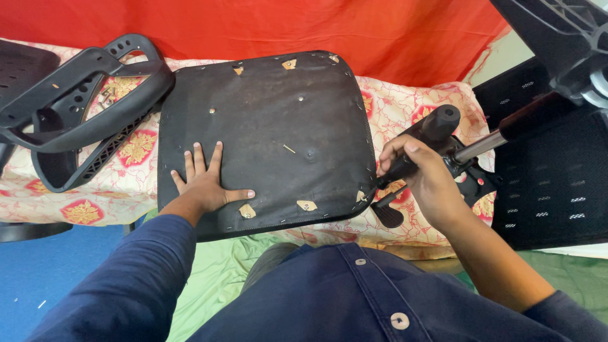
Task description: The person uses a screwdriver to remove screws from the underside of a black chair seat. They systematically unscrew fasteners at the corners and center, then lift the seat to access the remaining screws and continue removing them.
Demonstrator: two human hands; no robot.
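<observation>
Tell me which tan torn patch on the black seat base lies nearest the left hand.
The tan patch on the seat base front edge, just below the left hand thumb.

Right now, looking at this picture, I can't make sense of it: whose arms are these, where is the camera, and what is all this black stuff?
There is no machine here: the arms belong to a person in a dark blue shirt, and the single camera sits on that person's head, looking down at their own hands.

The left hand lies flat, fingers spread, on a black chair seat pad turned underside up, with screw holes and small torn patches showing. The right hand is closed around a black handle-like part of a chair mechanism at the pad's right edge; a metal rod runs off from it.

The pad rests on a surface covered by a red and cream patterned cloth. To the left lie black plastic armrest frames, and to the right a black mesh chair part. A red sheet hangs behind.
</observation>
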